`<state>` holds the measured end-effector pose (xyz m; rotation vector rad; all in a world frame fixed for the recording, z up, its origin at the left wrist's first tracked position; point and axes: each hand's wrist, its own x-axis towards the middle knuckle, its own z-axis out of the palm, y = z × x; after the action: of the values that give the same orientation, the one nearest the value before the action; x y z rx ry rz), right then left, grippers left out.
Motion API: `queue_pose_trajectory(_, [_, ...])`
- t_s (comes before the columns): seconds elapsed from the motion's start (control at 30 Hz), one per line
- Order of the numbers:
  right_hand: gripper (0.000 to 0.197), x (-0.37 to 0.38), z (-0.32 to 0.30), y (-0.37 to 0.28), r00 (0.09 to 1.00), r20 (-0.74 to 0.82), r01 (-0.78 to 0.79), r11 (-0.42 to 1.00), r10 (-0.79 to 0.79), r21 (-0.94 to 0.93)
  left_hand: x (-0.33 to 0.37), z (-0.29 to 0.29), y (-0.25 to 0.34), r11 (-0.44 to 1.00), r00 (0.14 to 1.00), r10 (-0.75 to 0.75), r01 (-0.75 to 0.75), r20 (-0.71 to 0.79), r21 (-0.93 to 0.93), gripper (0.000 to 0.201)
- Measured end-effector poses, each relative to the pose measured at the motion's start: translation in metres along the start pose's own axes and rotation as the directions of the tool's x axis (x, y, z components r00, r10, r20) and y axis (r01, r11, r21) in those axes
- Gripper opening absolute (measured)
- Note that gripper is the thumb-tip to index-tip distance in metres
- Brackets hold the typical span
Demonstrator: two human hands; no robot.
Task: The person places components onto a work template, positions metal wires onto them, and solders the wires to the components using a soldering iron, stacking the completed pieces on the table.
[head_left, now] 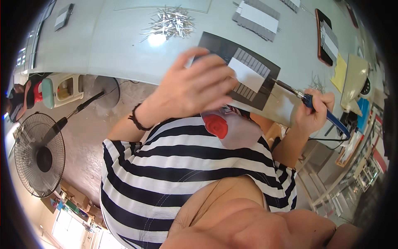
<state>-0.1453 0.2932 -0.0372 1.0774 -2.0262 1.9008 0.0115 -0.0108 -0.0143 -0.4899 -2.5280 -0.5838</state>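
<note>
My right hand (316,110) grips a soldering iron (293,89) by its blue handle. Its metal shaft points left, and the tip is at the right edge of a dark flat board (265,97). On that board lies a row of thin grey strips (244,90) with a white band (250,74) across their middle. My left hand (197,81) hovers over the board's left part, hiding some of it. Motion smears its fingers, so whether they hold anything cannot be made out.
A loose heap of thin metal pins (172,24) lies at the far left of centre. Beyond the board are more banded grey strips (259,18). A phone (323,37) carries another bundle at the right, near a yellow paper (339,74). A fan (43,157) stands left, beside a stool (62,88).
</note>
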Motion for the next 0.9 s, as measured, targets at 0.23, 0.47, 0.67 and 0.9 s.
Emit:
queue_pose_trajectory(0.23, [0.02, 0.007, 0.004, 0.003, 0.967, 0.059, -0.246, 0.842, 0.249, 0.48, -0.01, -0.022, -0.06, 0.908, 0.986, -0.133, 0.162, -0.101, 0.386, 0.035])
queue_pose_trajectory(0.47, [0.013, 0.017, 0.027, -0.02, 0.977, -0.027, -0.2, 0.953, 0.211, 0.226, -0.004, -0.008, -0.034, 0.971, 0.986, -0.136, 0.114, 0.092, 0.212, 0.036])
queue_pose_trajectory(0.67, [0.023, 0.004, 0.03, -0.008, 0.984, 0.006, 0.164, 0.905, -0.176, -0.393, -0.004, -0.008, -0.024, 0.974, 0.986, -0.145, 0.128, 0.083, 0.188, 0.043])
queue_pose_trajectory(0.9, [0.032, -0.02, 0.09, -0.029, 0.961, -0.121, -0.234, 0.963, 0.25, 0.132, -0.011, -0.008, -0.024, 0.982, 0.978, -0.108, 0.078, 0.176, 0.172, 0.043])
